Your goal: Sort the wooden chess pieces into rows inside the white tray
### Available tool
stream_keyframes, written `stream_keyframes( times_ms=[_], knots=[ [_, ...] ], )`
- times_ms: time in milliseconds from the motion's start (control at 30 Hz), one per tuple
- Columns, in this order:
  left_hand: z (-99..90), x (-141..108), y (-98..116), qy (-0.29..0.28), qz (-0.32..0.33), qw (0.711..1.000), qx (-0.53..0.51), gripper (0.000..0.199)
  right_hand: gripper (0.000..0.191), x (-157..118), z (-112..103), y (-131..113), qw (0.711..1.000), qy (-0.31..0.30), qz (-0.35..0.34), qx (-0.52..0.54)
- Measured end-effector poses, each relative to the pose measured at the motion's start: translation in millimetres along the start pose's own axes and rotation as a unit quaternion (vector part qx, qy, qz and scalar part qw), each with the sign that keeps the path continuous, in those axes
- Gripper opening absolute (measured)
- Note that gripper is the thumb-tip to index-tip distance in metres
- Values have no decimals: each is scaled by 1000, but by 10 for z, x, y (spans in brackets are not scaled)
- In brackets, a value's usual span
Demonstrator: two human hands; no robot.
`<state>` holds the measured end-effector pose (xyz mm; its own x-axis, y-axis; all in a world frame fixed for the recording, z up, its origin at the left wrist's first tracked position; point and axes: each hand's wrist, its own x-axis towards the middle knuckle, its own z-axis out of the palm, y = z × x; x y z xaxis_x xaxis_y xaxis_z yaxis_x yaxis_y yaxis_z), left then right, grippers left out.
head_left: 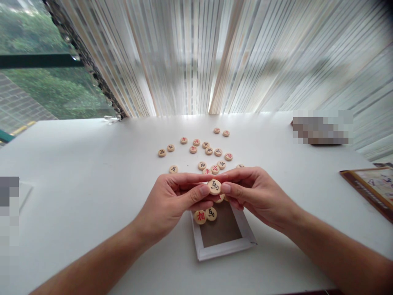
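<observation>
The single view is from a camera worn on the person's head, facing forward and down over the surface (92, 172), which fills the lower part of the frame. The left hand (173, 194) and right hand (257, 193), close to the lens, sit just below center; farther off, the curtain (184, 53) spans the top, with the window (37, 84) at upper left.

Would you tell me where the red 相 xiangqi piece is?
In the head view, the red 相 xiangqi piece lies at the white box's left side, below the left hand, with a black 馬 piece on its right.
</observation>
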<state>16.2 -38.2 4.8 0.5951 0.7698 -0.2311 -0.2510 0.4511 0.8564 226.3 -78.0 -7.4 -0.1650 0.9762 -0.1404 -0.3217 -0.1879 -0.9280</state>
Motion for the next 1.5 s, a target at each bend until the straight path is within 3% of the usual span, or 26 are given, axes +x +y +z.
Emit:
stream_keyframes(
  times_ms=[367, 700, 1033, 1167, 1300, 1400, 1500],
  knots=[
    [28, -28, -16, 1, 33, 999, 41, 33, 28, -8, -4, 39, 999, 4, -22, -41],
    [59, -61, -87, 21, 101, 992, 75, 36, 38, -10, 89, -23, 999, 35, -3, 16],
    [84, -52, -119, -3, 177, 977, 115, 27, 35, -33, 59, 3, 1000, 8, -24, -1],
    [33, -55, -157, 16, 243, 943, 228, 29, 37, -48, 78, 13, 1000, -9, -6, 5],
    [-7, -57, -150, 16, 337, 871, 356, 24, 33, -81, 138, 8, 999, -35, 15, 17],
    [-14, -58, -133, -1, 383, 829, 408, 21, 29, -94, 159, 3, 998, -39, 16, 36],
    [-12, -58, -123, -10, 401, 807, 432, 18, 23, -97, 146, -9, 999, -35, 15, 30]
  ],
)
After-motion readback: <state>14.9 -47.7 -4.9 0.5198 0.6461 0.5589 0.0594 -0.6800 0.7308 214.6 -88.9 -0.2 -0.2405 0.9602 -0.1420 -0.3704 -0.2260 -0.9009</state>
